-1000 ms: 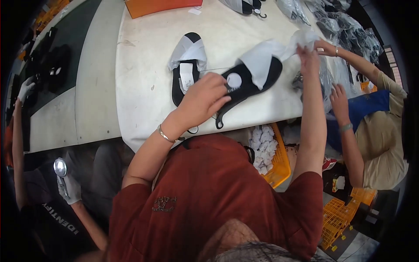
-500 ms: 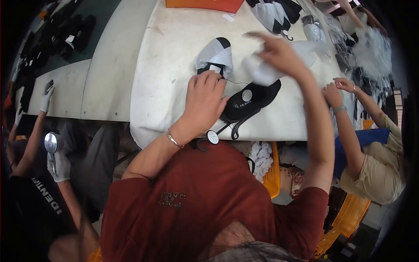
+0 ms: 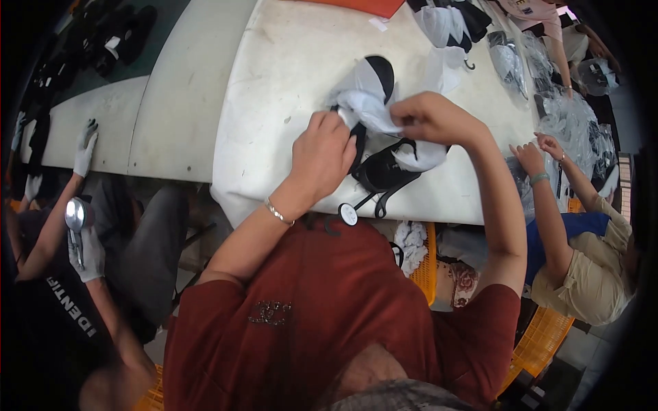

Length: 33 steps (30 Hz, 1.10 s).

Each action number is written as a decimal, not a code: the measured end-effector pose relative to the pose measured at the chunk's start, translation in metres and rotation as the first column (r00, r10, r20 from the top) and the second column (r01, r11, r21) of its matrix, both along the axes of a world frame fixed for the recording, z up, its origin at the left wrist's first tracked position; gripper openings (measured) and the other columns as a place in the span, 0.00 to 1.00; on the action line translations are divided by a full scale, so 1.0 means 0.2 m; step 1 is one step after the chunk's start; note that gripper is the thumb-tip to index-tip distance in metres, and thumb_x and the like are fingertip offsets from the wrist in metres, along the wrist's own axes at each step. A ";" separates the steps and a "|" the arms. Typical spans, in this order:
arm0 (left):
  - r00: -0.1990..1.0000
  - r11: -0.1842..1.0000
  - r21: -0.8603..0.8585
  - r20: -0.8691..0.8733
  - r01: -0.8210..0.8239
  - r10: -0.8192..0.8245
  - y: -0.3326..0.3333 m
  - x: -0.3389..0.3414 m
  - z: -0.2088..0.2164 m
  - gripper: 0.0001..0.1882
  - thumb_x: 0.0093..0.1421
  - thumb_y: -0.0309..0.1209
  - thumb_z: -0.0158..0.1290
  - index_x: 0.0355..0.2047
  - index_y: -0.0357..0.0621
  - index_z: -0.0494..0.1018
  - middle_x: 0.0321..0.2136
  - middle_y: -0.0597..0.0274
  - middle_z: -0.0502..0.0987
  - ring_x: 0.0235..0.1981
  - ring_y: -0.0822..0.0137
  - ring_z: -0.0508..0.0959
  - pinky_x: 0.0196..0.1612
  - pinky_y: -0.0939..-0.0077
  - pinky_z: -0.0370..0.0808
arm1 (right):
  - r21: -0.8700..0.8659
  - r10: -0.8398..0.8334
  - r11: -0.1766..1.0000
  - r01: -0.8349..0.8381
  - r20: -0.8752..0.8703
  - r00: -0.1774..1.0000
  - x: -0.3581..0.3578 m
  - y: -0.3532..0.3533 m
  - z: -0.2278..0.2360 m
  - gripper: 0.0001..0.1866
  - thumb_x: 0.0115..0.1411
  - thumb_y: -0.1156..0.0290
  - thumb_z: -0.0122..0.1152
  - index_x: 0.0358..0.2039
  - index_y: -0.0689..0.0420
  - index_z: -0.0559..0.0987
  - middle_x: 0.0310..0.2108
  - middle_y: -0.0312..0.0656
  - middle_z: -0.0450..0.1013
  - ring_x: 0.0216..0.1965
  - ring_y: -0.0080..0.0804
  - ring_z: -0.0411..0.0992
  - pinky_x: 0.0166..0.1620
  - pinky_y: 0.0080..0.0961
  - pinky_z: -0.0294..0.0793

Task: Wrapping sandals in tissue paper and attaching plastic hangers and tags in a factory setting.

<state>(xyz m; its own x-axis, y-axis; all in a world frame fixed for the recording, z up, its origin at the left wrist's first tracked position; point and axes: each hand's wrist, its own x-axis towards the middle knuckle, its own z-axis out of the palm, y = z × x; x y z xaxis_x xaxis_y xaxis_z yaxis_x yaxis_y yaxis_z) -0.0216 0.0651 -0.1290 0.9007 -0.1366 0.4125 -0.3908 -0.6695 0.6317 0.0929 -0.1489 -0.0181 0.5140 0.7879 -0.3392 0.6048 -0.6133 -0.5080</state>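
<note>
A black shoe (image 3: pixel 382 68) lies on the white-covered table with its toe pointing away, partly covered by thin white tissue paper (image 3: pixel 370 109). My left hand (image 3: pixel 322 156) is curled round the shoe's near end, its fingertips partly hidden. Between the fingers of my right hand (image 3: pixel 433 122) is pinched the edge of that tissue paper. Just below lies a second black shoe (image 3: pixel 384 168), a piece of white tissue (image 3: pixel 423 156) over its far part. From its near end a hook with a round white tag (image 3: pixel 348 214) hangs toward the table edge.
More tissue-wrapped black shoes (image 3: pixel 442 26) lie at the far right, beside clear plastic bags (image 3: pixel 572 123). An orange box (image 3: pixel 363 5) stands at the far edge. Co-workers' hands are at both sides; one gloved hand (image 3: pixel 89 260) holds a shiny round-headed tool. A yellow basket (image 3: pixel 428 267) sits below.
My right hand has come down and left, bringing tissue paper against the upper shoe. My left hand's fingers have curled at that shoe, which has turned slightly. Tissue now covers the lower shoe's far part.
</note>
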 end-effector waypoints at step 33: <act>0.884 0.883 -0.054 0.000 0.466 -0.467 -0.23 0.55 0.36 0.27 0.56 0.43 0.61 0.52 0.40 0.74 0.48 0.49 0.76 0.52 0.50 0.75 0.55 0.61 0.72 | 0.866 -0.147 -0.350 0.356 -0.426 0.893 -0.32 -0.97 0.43 0.24 0.64 0.73 0.59 0.59 0.65 0.70 0.59 0.53 0.69 0.61 0.41 0.66 0.62 0.44 0.67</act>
<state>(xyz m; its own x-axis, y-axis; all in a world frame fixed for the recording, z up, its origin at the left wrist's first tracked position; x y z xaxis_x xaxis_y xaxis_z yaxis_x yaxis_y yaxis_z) 0.0893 0.0186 -0.0566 0.7434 -0.5214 0.4189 -0.6416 -0.3791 0.6667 0.0295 -0.3432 0.0677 0.8331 -0.0376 0.5519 0.4619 0.5962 -0.6566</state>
